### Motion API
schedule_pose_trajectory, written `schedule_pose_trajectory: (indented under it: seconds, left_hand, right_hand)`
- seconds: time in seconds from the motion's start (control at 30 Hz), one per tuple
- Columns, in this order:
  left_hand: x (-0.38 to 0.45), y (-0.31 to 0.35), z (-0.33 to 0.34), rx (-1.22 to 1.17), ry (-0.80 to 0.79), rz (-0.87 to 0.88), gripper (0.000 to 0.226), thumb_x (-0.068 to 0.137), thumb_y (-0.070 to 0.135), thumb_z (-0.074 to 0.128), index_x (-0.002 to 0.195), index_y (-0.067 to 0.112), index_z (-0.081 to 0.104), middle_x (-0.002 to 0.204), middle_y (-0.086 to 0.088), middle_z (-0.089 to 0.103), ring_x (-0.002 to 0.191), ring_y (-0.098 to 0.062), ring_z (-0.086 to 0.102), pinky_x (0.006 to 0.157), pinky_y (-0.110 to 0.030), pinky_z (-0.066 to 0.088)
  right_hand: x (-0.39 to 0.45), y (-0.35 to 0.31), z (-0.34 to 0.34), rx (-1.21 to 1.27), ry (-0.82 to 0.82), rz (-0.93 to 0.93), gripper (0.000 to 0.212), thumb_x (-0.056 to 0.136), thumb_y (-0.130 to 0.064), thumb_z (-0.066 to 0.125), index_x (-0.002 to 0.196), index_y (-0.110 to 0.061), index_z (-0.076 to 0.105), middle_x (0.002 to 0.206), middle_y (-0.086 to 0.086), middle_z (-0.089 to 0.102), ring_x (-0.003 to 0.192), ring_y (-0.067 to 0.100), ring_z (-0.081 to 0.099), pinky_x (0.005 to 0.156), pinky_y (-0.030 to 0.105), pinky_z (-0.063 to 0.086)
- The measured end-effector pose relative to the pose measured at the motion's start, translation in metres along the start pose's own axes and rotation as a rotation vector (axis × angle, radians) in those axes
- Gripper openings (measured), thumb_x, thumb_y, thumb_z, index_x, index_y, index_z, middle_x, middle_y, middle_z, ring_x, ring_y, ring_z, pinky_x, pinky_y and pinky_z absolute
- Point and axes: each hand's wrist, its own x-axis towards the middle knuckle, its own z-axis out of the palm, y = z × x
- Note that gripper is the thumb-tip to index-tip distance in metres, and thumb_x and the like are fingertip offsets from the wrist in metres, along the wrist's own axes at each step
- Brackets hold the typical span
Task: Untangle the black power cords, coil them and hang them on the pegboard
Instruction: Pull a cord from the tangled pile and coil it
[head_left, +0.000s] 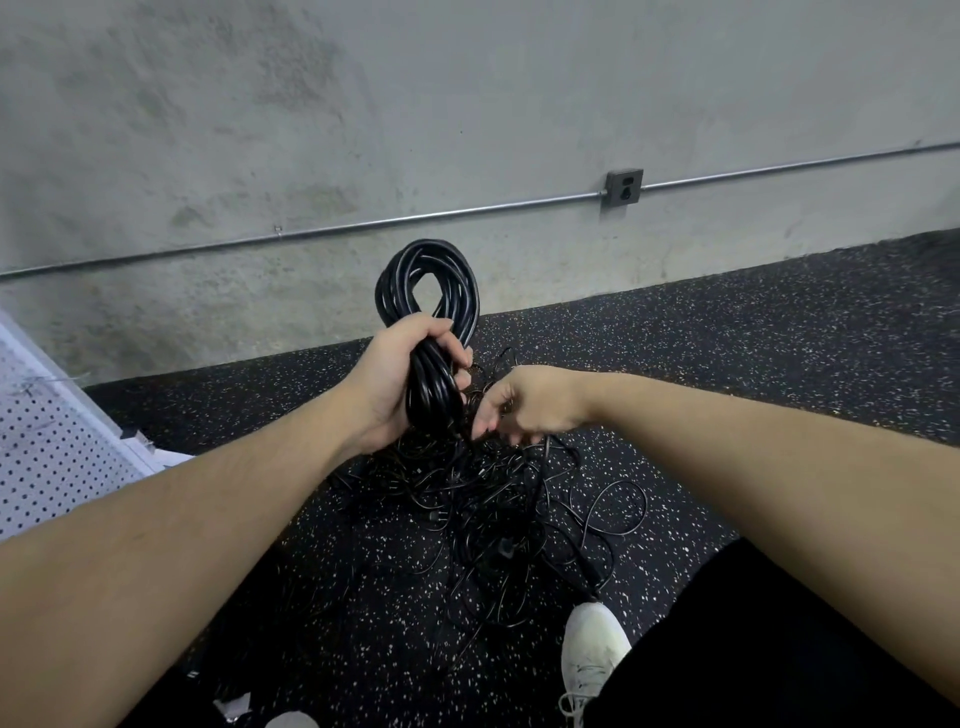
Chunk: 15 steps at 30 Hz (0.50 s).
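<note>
My left hand (400, 374) grips a thick coil of black power cord (431, 291) around its middle, with the looped top standing above my fist. Just to the right, my right hand (524, 402) has its fingers curled down at the coil's lower end, pinching a strand of the cord there. Under both hands, a loose tangle of thin black cords (498, 519) sprawls over the speckled black floor. A white pegboard (47, 457) leans at the left edge of the view.
A grey concrete wall (363, 130) with a metal conduit and an outlet box (623, 188) runs behind the cords. My white shoe (592, 649) and dark trouser leg are at the lower right, next to the tangle. Small scraps lie on the floor at the bottom left.
</note>
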Motion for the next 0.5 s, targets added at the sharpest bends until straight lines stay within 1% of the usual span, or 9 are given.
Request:
schedule_pose_trajectory:
  seconds: [0.1,0.17,0.23,0.27,0.3,0.33,0.4,0.43,0.5]
  left_hand:
    - [0.0,-0.002,-0.002,-0.011,0.0,0.001,0.045,0.097,0.026,0.05,0.059,0.007,0.066,0.084,-0.011,0.06,0.062,-0.019,0.053,0.067,-0.035,0.046]
    - [-0.002,-0.002,0.0,-0.045,0.004,0.015,0.044,0.096,0.025,0.049,0.059,0.007,0.066,0.084,-0.012,0.059,0.063,-0.019,0.054,0.069,-0.036,0.048]
    - [-0.002,-0.001,0.003,-0.073,-0.003,0.042,0.042,0.095,0.024,0.048,0.06,0.008,0.065,0.085,-0.01,0.059,0.065,-0.019,0.055,0.072,-0.037,0.051]
    - [-0.002,-0.001,0.005,-0.086,-0.009,0.054,0.041,0.095,0.023,0.048,0.061,0.008,0.065,0.086,-0.009,0.06,0.066,-0.019,0.056,0.073,-0.038,0.053]
    - [-0.002,-0.001,0.007,-0.097,-0.01,0.065,0.042,0.096,0.023,0.047,0.061,0.009,0.065,0.085,-0.008,0.06,0.067,-0.019,0.056,0.075,-0.039,0.055]
    - [-0.002,-0.001,0.008,-0.11,-0.009,0.069,0.042,0.096,0.022,0.047,0.06,0.009,0.065,0.084,-0.008,0.061,0.067,-0.019,0.057,0.076,-0.039,0.057]
    - [-0.001,-0.001,0.01,-0.111,0.001,0.075,0.043,0.097,0.023,0.048,0.06,0.009,0.066,0.081,-0.007,0.062,0.067,-0.018,0.058,0.077,-0.039,0.058]
    - [-0.001,0.0,0.01,-0.088,0.013,0.082,0.042,0.097,0.024,0.049,0.061,0.01,0.067,0.079,-0.006,0.062,0.066,-0.018,0.058,0.077,-0.039,0.056]
    - [0.001,0.003,0.006,-0.025,0.048,0.102,0.041,0.096,0.029,0.053,0.062,0.013,0.069,0.076,-0.004,0.063,0.065,-0.016,0.058,0.077,-0.039,0.05]
  right_hand:
    - [-0.003,0.002,-0.006,-0.143,0.058,0.087,0.06,0.088,0.016,0.042,0.122,-0.023,0.072,0.105,0.0,0.066,0.051,0.006,0.053,0.04,0.015,0.038]
    - [-0.006,0.002,-0.006,-0.195,0.014,0.102,0.064,0.088,0.016,0.041,0.13,-0.024,0.067,0.098,-0.005,0.065,0.049,-0.002,0.057,0.045,0.014,0.043]
    - [-0.003,0.002,-0.002,-0.231,-0.07,0.045,0.06,0.092,0.006,0.05,0.139,-0.029,0.061,0.128,-0.002,0.062,0.105,0.0,0.066,0.09,0.023,0.053]
    - [-0.001,0.001,0.002,-0.226,-0.102,0.015,0.055,0.094,-0.004,0.059,0.141,-0.033,0.058,0.148,-0.002,0.049,0.132,0.008,0.051,0.112,0.028,0.04]
    - [-0.001,-0.002,0.005,-0.2,-0.127,-0.009,0.05,0.095,-0.017,0.066,0.14,-0.036,0.058,0.156,-0.007,0.04,0.141,0.01,0.039,0.12,0.029,0.027]
    - [-0.001,-0.006,0.007,-0.14,-0.139,-0.022,0.043,0.095,-0.028,0.069,0.136,-0.036,0.061,0.152,-0.012,0.044,0.139,0.006,0.038,0.12,0.028,0.024]
    - [-0.002,-0.012,0.01,0.03,-0.105,-0.035,0.023,0.097,-0.036,0.066,0.117,-0.026,0.071,0.105,-0.025,0.067,0.1,-0.013,0.056,0.101,0.022,0.041]
    - [-0.001,-0.013,0.009,0.078,-0.047,-0.039,0.021,0.1,-0.037,0.063,0.107,-0.02,0.073,0.075,-0.028,0.063,0.072,-0.017,0.054,0.083,0.019,0.044]
    - [0.0,-0.015,0.009,0.122,0.051,-0.044,0.028,0.102,-0.039,0.058,0.1,-0.015,0.072,0.053,-0.023,0.054,0.044,-0.01,0.045,0.061,0.017,0.037]
